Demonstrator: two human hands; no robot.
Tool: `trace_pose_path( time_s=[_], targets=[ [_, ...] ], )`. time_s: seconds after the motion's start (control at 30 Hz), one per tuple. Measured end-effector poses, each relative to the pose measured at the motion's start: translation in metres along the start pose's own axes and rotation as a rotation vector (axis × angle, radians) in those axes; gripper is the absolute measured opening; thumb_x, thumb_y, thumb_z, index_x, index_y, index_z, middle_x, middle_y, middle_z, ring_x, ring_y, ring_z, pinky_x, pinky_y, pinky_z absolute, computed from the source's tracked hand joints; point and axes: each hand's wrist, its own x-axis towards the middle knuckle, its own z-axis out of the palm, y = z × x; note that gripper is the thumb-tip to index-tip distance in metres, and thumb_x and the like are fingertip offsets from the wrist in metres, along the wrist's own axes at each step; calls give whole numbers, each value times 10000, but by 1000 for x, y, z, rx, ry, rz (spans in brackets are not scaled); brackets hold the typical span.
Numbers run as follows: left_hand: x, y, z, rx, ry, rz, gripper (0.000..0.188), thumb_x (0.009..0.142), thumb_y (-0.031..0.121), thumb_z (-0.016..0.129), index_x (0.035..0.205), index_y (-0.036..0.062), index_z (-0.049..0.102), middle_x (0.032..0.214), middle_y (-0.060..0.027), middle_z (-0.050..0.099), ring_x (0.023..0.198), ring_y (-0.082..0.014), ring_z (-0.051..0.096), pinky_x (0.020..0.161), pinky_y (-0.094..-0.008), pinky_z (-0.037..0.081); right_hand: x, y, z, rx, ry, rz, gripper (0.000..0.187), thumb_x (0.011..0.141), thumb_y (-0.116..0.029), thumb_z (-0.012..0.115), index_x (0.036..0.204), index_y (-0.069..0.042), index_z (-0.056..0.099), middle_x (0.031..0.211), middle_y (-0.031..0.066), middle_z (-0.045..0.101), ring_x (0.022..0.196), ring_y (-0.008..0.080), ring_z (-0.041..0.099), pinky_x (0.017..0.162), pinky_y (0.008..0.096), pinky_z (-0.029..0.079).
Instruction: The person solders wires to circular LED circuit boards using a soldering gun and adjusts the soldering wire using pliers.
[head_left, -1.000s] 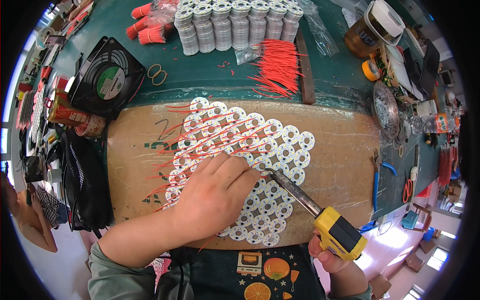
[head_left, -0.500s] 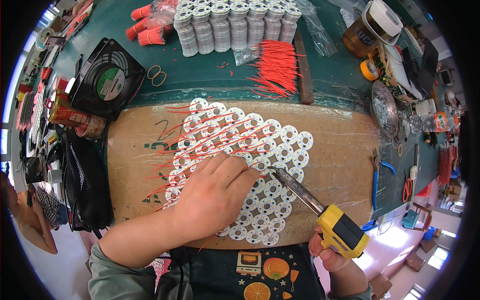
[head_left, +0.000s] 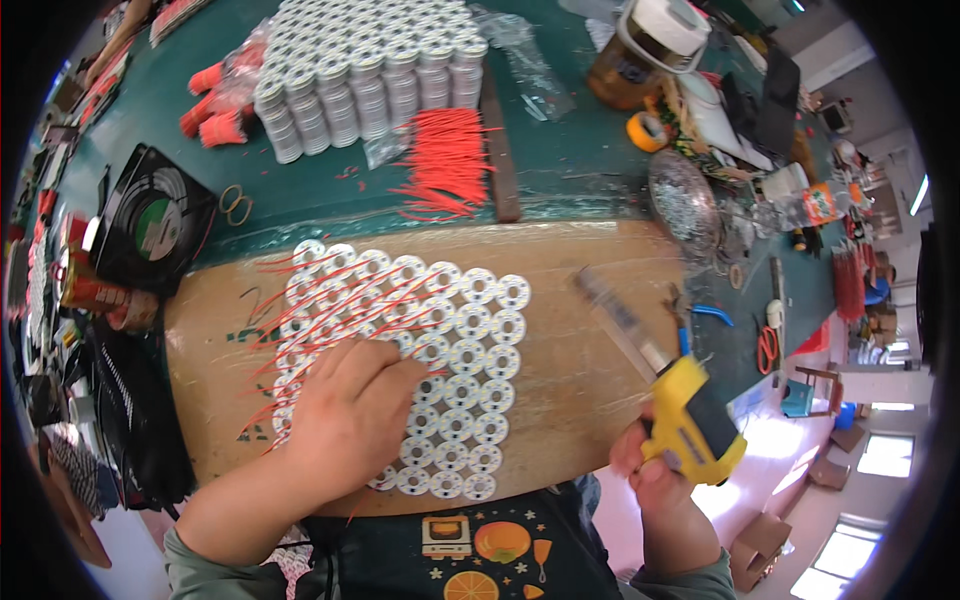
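Rows of white ring-shaped LED circuit boards [head_left: 458, 424] lie edge to edge on a brown work board [head_left: 570, 430]. Thin red wires [head_left: 330, 300] run slantwise across the upper and left boards. My left hand [head_left: 350, 410] rests over the middle of the array, its fingers pinched on a red wire [head_left: 436, 373] whose end shows past the fingertips. Gripped by its handle in my right hand [head_left: 655, 465] is a yellow soldering gun [head_left: 690, 420]. The gun's metal barrel, blurred by motion, points up and left, apart from the circuit boards, over the brown surface.
Behind stand tall stacks of ring boards [head_left: 370, 90] beside a pile of red wires [head_left: 445, 160]. A black fan [head_left: 155, 220] is at left. To the right are a metal bowl [head_left: 685, 205], blue-handled pliers [head_left: 684, 330], red-handled scissors [head_left: 767, 350] and a lidded jug [head_left: 645, 60].
The soldering gun's tip has left the circuit boards and moved to the right. My left hand stays over the array with the wire. The whole view has shifted and turned.
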Motion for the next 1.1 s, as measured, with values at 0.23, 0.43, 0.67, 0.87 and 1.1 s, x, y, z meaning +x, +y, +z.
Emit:
trace_pose_path(
  time_s=[0.23, 0.43, 0.67, 0.87, 1.1],
  targets=[
    [-3, 4, -12, -32, 28, -92, 272, 738, -29, 713, 996, 56, 694, 952, -98, 598, 831, -294, 602, 726, -396, 498, 69, -25, -38, -106, 368, -172, 681, 910, -337, 714, 1390, 27, 396, 680, 1, 463, 529, 96, 446, 486, 270, 385],
    [0, 15, -34, 33, 110, -35, 344, 648, -49, 709, 976, 55, 709, 917, -69, 590, 797, -249, 594, 684, -346, 460, 22, -21, 3, 190, -38, -104, 772, 862, -442, 757, 1377, 18, 412, 702, 17, 515, 585, 133, 527, 553, 294, 479],
    [-22, 11, -18, 50, 44, 18, 374, 644, -15, 665, 1008, 57, 710, 920, -53, 608, 781, -218, 594, 687, -345, 470, -32, 21, 19, 50, -492, 78, 327, 825, -312, 807, 953, -56, 649, 804, 66, 648, 659, 207, 661, 604, 314, 538],
    [-24, 6, -7, 45, 14, -9, 361, 648, -42, 703, 999, 37, 700, 872, -63, 596, 761, -236, 605, 682, -344, 498, -28, 12, 17, -172, -500, 8, 379, 793, -402, 807, 941, -85, 660, 741, 26, 632, 598, 218, 636, 521, 311, 470],
    [-25, 4, -7, 20, -1, -24, 350, 658, -30, 697, 1000, 46, 707, 867, -49, 599, 783, -229, 607, 697, -343, 503, -30, 14, 19, -242, -477, 73, 331, 814, -419, 753, 797, -122, 607, 658, 9, 584, 535, 223, 587, 484, 326, 441]
  ],
)
